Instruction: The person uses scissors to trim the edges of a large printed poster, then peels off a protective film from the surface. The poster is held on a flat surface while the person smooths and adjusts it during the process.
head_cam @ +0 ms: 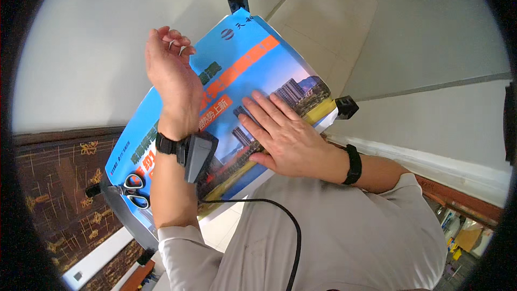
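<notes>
A large printed paper sheet (238, 72), blue with orange bands and pictures of buildings, lies over a board-like surface with black corner pieces. Flat on its lower right part rests my right hand (278, 133), fingers spread. My left hand (171, 56) is raised above the sheet's upper left edge, palm turned up, fingers slightly curled, with nothing in it. A dark device is strapped at my left wrist, and a black band circles the right one. Scissors (135, 191) with black and white handles lie at the sheet's lower left corner, their blades partly hard to make out.
Black corner pieces (347, 107) jut out past the sheet. A black cable (297, 230) runs from the wrist device across my shirt. Dark patterned fabric (68, 186) is at the left. Pale walls surround the area, and a shelf with small items (468, 234) shows at the lower right.
</notes>
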The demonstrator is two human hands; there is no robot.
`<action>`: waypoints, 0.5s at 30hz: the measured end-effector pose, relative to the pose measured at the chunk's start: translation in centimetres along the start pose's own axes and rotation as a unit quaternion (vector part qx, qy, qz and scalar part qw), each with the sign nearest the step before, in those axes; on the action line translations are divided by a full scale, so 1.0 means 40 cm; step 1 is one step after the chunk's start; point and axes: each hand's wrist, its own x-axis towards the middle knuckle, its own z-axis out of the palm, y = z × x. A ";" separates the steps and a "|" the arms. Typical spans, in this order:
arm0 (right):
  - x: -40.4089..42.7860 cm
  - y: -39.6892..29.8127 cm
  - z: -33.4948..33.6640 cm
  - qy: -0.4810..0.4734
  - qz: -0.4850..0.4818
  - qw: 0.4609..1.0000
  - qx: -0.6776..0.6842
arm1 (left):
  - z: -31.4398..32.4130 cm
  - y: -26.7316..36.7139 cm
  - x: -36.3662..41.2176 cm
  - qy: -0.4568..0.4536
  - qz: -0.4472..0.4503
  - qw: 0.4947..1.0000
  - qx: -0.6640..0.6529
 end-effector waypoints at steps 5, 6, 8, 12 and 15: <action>0.002 0.002 0.003 -0.001 -0.016 0.999 -0.028 | -0.035 -0.063 -0.003 -0.013 0.014 1.000 0.020; 0.000 0.002 0.002 -0.001 -0.011 1.000 -0.021 | -0.029 -0.062 -0.014 -0.025 0.027 0.999 0.038; 0.000 0.003 -0.002 -0.001 -0.007 1.000 -0.017 | -0.035 -0.076 -0.018 -0.040 0.038 0.997 0.061; -0.019 -0.009 -0.065 -0.036 -0.047 0.996 0.061 | -0.039 -0.094 -0.009 -0.054 0.049 0.993 0.098; -0.071 0.004 -0.196 -0.132 -0.136 0.942 0.279 | -0.015 -0.087 -0.022 -0.066 0.048 0.987 0.140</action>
